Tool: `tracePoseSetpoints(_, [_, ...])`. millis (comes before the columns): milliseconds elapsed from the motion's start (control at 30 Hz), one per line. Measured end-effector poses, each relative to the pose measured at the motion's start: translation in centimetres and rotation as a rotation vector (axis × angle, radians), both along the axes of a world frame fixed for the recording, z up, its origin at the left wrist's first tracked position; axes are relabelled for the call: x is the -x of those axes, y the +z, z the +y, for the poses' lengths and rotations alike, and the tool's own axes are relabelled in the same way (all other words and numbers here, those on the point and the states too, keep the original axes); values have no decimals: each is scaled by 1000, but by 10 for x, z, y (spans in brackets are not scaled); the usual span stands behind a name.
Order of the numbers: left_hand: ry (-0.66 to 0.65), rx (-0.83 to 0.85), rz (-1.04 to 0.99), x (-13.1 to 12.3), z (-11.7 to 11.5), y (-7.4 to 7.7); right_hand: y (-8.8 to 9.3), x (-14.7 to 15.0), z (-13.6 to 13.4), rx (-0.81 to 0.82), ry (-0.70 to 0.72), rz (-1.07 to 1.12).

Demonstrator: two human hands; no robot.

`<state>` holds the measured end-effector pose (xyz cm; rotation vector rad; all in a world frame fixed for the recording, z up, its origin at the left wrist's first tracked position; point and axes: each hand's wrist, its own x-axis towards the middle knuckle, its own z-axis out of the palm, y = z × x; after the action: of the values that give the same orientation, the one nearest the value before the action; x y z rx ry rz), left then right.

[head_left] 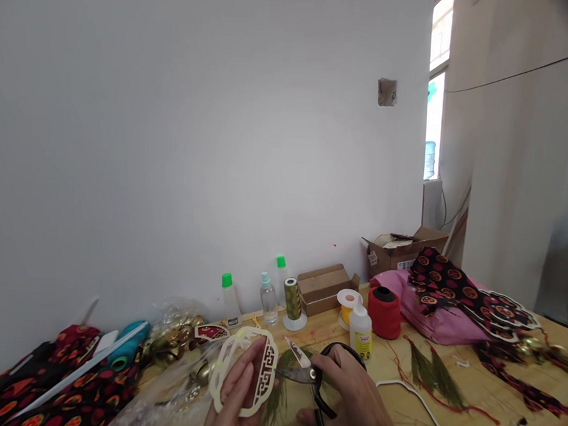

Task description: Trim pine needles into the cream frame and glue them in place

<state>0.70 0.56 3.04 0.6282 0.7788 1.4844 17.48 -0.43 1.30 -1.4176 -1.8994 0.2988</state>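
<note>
My left hand [238, 390] is closed round a cream, cut-out fan-shaped frame [246, 371], held upright near the table's front edge. My right hand [351, 395] grips black-handled scissors [312, 377], whose blades point left toward the frame. A dark green feather [275, 404] lies under the blades, partly hidden by both hands. A second cream frame outline [417, 401] rests on the wooden table [483, 397] to the right of my right hand.
Behind the hands stand a glue bottle [360, 332], a red thread cone [384, 311], a gold thread spool [292, 299], clear bottles and cardboard boxes [325, 288]. Patterned dark fabric [45, 391] lies left; pink cloth [430, 320] and fabric pieces lie right. Loose feathers [434, 373] lie nearby.
</note>
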Motion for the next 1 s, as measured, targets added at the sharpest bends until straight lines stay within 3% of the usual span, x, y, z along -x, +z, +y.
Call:
tracePoseSetpoints(467, [190, -122, 355, -11, 0, -6, -2, -4, 1, 55, -7, -24])
tracePoseSetpoints(1000, [141, -53, 267, -11, -2, -4, -1, -5, -1, 130, -42, 101])
